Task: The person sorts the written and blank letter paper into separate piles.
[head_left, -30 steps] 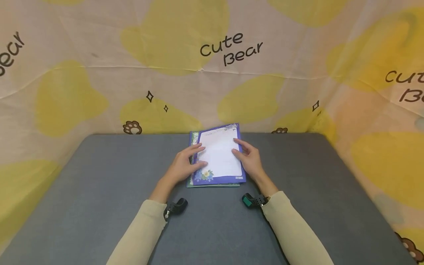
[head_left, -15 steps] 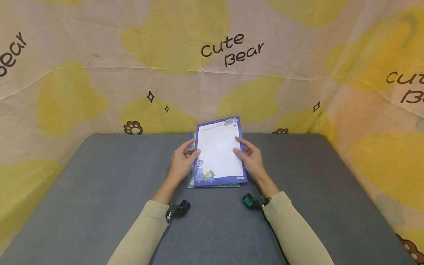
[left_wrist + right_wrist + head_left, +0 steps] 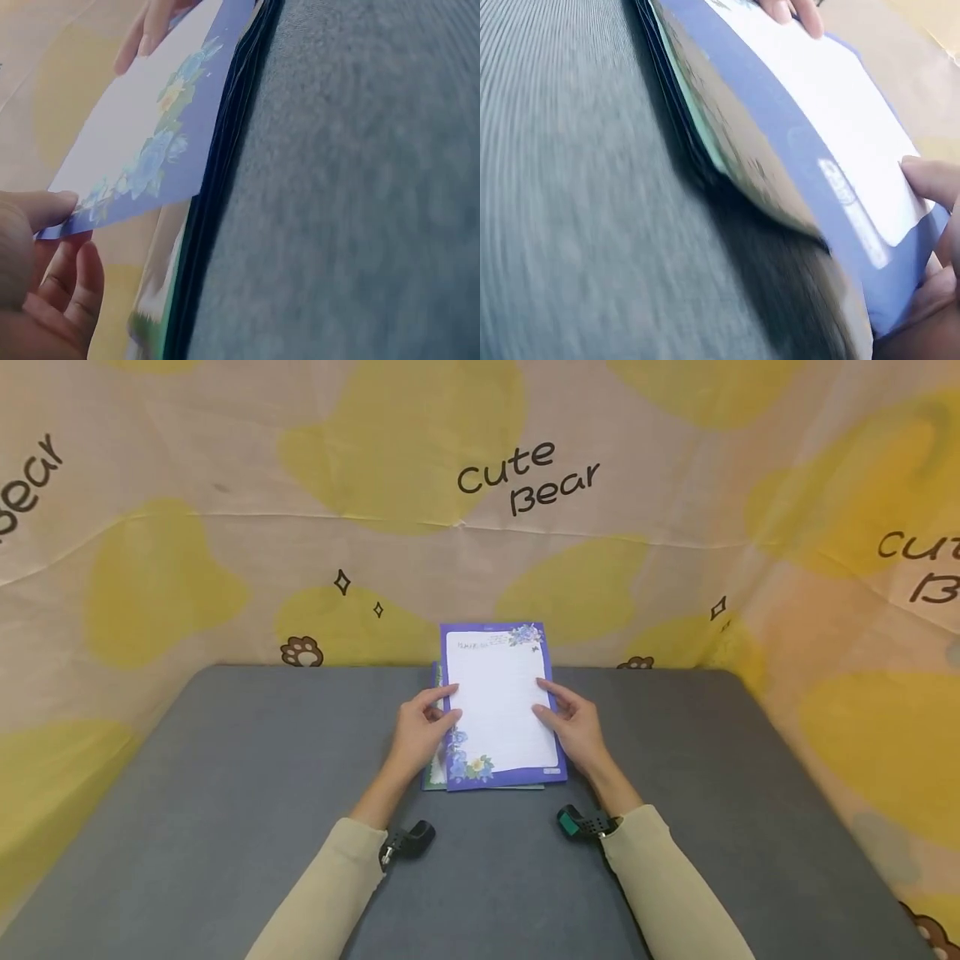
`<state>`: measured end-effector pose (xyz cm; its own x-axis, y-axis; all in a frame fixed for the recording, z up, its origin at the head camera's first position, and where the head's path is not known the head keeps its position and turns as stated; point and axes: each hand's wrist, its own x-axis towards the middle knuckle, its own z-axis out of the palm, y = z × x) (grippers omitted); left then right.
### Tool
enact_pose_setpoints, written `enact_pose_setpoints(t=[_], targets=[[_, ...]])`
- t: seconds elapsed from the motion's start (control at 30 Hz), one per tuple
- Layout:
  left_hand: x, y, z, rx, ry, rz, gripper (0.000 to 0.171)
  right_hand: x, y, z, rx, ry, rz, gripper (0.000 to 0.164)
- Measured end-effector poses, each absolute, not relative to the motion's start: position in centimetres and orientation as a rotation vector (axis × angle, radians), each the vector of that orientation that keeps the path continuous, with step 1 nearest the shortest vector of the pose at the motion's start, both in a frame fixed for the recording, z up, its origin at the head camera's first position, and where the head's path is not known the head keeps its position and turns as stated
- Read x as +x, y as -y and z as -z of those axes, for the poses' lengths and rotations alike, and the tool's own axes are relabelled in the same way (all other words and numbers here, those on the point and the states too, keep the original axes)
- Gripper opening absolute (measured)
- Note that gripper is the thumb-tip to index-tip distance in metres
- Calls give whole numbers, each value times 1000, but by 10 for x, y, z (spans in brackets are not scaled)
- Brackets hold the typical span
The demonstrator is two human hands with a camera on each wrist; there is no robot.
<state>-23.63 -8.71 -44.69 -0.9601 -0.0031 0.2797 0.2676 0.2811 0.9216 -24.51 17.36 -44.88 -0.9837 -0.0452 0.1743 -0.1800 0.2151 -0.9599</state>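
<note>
A purple-bordered sheet of paper [image 3: 498, 710] with a white middle and blue flowers in two corners is held over a stack of papers [image 3: 681, 101]. My left hand [image 3: 420, 733] pinches the sheet's left edge, thumb on top and fingers beneath, as the left wrist view shows. On the opposite edge, my right hand [image 3: 577, 733] has its thumb on the face and fingers behind. In the left wrist view the sheet's near corner stands apart from the stack. Most of the stack is hidden; its green-edged left side [image 3: 435, 777] peeks out.
The stack lies on a grey cloth-covered table [image 3: 262, 793]. Behind the table's far edge hangs a pale curtain [image 3: 420, 552] with yellow patches and lettering. Each wrist wears a black strap device, left [image 3: 411, 841] and right [image 3: 585, 822].
The sheet has come up and straightened, its top now reaching past the table's far edge. My left hand went from lying over its left side to pinching its edge; both hands shifted slightly right.
</note>
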Motion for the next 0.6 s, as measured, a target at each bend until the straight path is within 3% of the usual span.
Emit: enact_pose_setpoints(t=[0.33,0.6], targets=[[-241,61,433,-249,2316,1770,40,-247,-194,438,142,2406,-1691,48],[-244,30,423,-366,2438,1626,51,-246,-216,423,31,2397,-1588,44]])
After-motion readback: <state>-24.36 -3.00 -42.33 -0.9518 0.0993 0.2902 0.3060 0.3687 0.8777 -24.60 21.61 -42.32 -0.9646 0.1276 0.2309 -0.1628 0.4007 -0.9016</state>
